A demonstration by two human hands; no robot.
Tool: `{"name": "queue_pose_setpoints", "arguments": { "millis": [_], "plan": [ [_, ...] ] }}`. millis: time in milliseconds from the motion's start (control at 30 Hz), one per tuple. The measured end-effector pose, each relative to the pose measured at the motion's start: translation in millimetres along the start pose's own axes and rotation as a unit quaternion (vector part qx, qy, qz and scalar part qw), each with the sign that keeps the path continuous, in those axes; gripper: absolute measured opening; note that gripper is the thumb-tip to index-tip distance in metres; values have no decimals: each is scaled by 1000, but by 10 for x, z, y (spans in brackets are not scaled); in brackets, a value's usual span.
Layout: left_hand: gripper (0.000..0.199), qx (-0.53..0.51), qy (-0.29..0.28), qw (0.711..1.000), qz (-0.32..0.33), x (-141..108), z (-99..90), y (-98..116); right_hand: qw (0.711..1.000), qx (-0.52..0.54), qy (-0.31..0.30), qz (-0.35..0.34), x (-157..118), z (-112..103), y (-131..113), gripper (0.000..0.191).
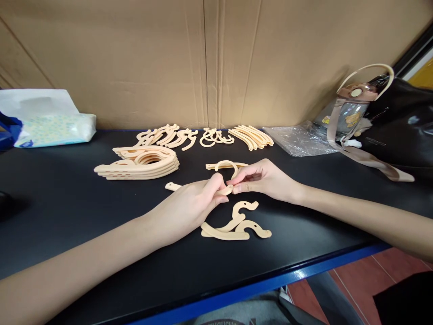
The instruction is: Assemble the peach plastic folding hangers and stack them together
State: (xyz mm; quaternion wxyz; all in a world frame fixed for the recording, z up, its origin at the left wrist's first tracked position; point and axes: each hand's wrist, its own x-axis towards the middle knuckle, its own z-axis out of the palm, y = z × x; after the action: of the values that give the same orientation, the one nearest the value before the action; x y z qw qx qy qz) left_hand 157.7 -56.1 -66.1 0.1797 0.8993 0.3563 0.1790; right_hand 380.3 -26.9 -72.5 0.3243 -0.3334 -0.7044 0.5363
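Note:
My left hand (192, 203) is closed around a cream plastic hanger arm (173, 186), whose two ends stick out on either side of the fingers. My right hand (264, 183) pinches the lower end of a curved hanger hook (226, 163). Its fingertips meet the near end of the arm; whether hook and arm are joined there is hidden. Just behind the hands a straight hanger arm (211, 166) lies on the table, partly covered by the hook. In front of them rest several loose curved hanger pieces (227, 235), overlapping one another.
A stack of folded cream hangers (138, 172) stands at left. Along the back lie piles of curved pieces (165, 135), hooks (216, 137) and straight arms (251, 136). A tissue pack (56, 128), clear plastic bag (297, 140), water bottle (352, 115) and black bag (402, 131) flank them.

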Motion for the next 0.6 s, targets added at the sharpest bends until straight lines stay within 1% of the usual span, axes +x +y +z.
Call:
{"name": "queue_pose_setpoints", "arguments": {
  "millis": [133, 233, 367, 500, 600],
  "plan": [
    [13, 28, 12, 999, 12, -8, 19, -12, 1000, -14, -13, -17, -15, 21, -4, 22],
    [14, 60, 27, 998, 7, -21, 34, 0, 999, -35, -6, -38, -37, 28, -5, 28],
    [14, 95, 31, 994, -36, -34, 24, 62, 994, -81, 9, -71, -65, 39, -26, 25],
    [10, 78, 22, 994, -72, -41, -26, 139, 982, -158, 1, -101, -84, 47, -59, 24],
    [16, 61, 20, 993, -97, -45, -64, 158, 971, -202, -5, -130, -97, 56, -81, 24]
  ]
}}
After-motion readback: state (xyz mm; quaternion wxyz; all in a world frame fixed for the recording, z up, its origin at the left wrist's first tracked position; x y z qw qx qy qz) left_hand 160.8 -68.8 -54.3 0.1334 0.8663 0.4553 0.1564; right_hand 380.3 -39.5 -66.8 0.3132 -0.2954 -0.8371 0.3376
